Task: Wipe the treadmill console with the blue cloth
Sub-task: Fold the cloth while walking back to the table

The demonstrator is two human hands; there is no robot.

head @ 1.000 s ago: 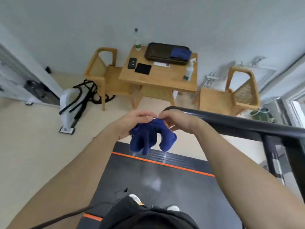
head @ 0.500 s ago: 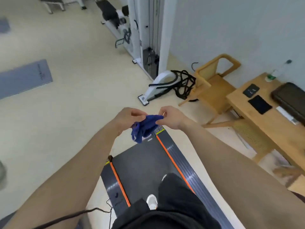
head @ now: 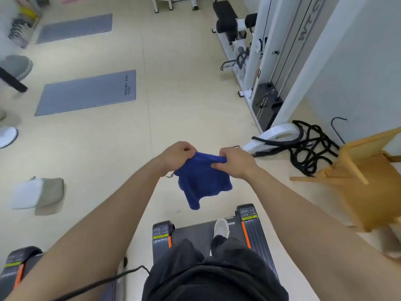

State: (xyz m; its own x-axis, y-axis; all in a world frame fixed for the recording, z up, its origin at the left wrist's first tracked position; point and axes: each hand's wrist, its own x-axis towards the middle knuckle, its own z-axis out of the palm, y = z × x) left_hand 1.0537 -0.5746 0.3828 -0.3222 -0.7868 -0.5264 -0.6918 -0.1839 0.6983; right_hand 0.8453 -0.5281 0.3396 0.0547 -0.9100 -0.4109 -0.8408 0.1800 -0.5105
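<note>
The blue cloth (head: 201,180) hangs in the air in front of me, bunched and drooping. My left hand (head: 176,156) pinches its upper left edge and my right hand (head: 235,162) grips its upper right edge. Below them lies the rear end of the treadmill deck (head: 249,231), dark with orange stripes, and I stand on it with one white shoe showing. The treadmill console is out of view.
A wooden chair (head: 364,181) stands at the right, with black ropes (head: 308,146) and a white cable machine (head: 267,68) behind it. Grey mats (head: 86,92) lie on the floor to the left. A beige bag (head: 41,193) sits at the lower left, and a second treadmill end (head: 16,266) beside me.
The view has swung left, from the table and handrail to the open gym floor. Both hands kept hold of the cloth and spread it wider.
</note>
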